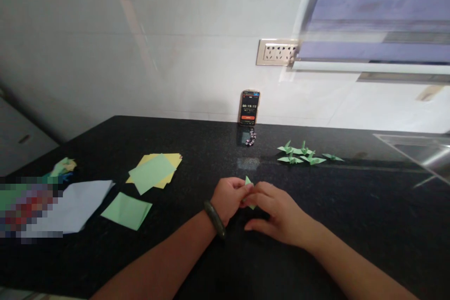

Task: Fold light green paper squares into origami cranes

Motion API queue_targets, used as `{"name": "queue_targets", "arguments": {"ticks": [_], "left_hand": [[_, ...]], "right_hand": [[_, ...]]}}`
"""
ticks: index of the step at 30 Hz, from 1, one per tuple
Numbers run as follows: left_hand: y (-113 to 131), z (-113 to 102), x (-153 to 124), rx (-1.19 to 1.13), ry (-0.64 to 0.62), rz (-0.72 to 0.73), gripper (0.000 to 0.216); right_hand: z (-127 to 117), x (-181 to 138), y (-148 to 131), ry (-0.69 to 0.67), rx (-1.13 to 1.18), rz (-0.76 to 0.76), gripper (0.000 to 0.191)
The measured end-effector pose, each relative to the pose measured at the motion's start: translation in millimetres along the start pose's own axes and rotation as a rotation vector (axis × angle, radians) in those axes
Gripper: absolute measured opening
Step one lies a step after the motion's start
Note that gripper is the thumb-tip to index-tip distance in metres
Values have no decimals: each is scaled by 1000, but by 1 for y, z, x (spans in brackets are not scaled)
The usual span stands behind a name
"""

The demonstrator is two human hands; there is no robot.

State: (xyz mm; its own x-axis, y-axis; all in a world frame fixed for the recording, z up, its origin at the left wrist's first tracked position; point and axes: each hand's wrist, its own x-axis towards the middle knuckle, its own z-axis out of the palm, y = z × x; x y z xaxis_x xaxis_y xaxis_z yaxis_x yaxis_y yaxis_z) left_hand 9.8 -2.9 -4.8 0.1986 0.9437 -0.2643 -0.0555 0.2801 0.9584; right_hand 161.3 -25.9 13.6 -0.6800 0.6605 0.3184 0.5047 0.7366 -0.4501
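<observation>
A small folded piece of green paper (249, 181) is pinched between the thumb and fingers of my left hand (227, 197). The fingers of my right hand (277, 208) reach over the paper from the right and touch it. My right thumb is stretched out below, apart from the paper. Part of the folded piece is hidden behind my fingers. Beyond my right hand, several folded green paper cranes (290, 159) sit in a group on the black countertop (204, 150).
Green and yellow paper sheets (153, 172) lie at left, with a creased green sheet (126, 211) nearer. White paper (82, 204) lies further left. A phone (250, 108) showing a timer leans on the wall, a beaded strap (251, 138) before it. A metal sink edge (415, 154) is at right.
</observation>
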Motion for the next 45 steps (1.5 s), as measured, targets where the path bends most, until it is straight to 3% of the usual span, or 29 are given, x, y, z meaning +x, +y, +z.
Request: {"name": "queue_targets", "arguments": {"ticks": [4,23,32,40,45], "left_hand": [[-1,-1,1,-47,-17,-25,24],[4,-4,-1,-75,-49,-52,21],[-1,0,0,-32,-59,-7,17],[2,0,-1,-47,-63,-27,14],[1,-1,0,-37,-98,-33,17]], "right_hand": [[2,-1,-1,-41,-188,9,18],[-1,-3,7,66,-249,8,16],[6,0,4,124,46,165,13],[9,1,9,223,71,280,9],[8,2,8,176,122,313,10]]}}
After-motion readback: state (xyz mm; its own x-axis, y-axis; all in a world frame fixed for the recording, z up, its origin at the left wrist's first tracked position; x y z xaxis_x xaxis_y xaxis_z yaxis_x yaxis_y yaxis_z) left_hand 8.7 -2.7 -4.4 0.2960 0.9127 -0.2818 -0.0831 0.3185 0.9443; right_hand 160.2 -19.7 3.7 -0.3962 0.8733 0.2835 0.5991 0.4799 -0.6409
